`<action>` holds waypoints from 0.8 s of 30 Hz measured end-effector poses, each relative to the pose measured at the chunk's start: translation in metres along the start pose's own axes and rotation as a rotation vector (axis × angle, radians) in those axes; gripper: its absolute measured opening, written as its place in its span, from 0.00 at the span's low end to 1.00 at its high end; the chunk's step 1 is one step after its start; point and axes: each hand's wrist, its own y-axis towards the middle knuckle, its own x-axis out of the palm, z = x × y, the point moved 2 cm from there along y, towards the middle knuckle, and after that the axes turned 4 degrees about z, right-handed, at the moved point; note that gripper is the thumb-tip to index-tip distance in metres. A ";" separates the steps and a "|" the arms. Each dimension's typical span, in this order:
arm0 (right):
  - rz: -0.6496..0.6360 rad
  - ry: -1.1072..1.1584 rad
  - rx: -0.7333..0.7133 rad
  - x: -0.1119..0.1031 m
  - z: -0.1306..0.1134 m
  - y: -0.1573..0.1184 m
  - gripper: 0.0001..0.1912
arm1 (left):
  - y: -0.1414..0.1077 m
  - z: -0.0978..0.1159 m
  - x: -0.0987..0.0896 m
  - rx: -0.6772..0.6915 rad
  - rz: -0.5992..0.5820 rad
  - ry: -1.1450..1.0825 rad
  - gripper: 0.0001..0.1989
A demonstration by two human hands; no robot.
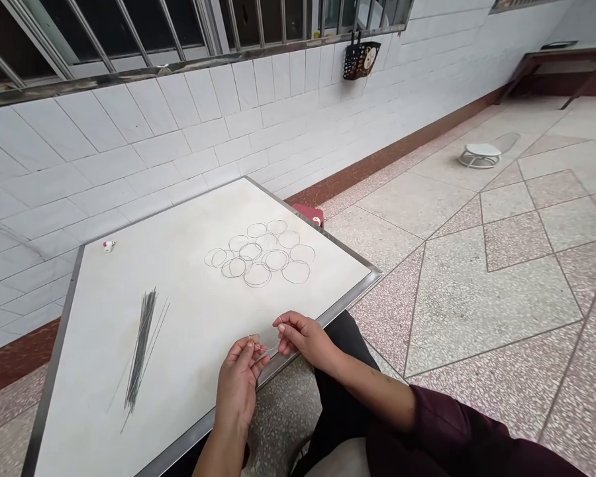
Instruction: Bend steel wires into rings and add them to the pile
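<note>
Over the table's near edge, my left hand [239, 374] and my right hand [300, 336] pinch a thin wire [271, 349] between them. It curves downward in the gap between the hands, and its ends are partly hidden by the fingers. Beyond my hands, several thin wire rings [297, 271] lie flat on the white tabletop [193, 371], some overlapping. To the left rests a bundle of straight wires [142, 351], with a few loose strands beside it.
A small white and red item [109, 246] sits near the table's far left corner. The table has a metal rim [350, 293]. Behind it stand a tiled wall and a red stool [308, 213]. A low white chair [481, 154] is on the floor at right.
</note>
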 end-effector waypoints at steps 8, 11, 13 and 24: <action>0.056 -0.049 -0.009 -0.004 0.007 0.003 0.13 | 0.007 -0.006 0.003 -0.007 0.019 0.006 0.09; 0.069 -0.076 -0.013 -0.003 0.008 0.004 0.12 | 0.009 -0.008 0.003 -0.012 0.042 0.016 0.06; 0.077 -0.092 -0.018 -0.003 0.008 0.004 0.11 | 0.011 -0.009 0.002 -0.007 0.053 0.027 0.03; 0.085 -0.113 -0.041 0.000 0.004 0.007 0.11 | 0.033 -0.006 0.004 0.159 0.099 0.252 0.06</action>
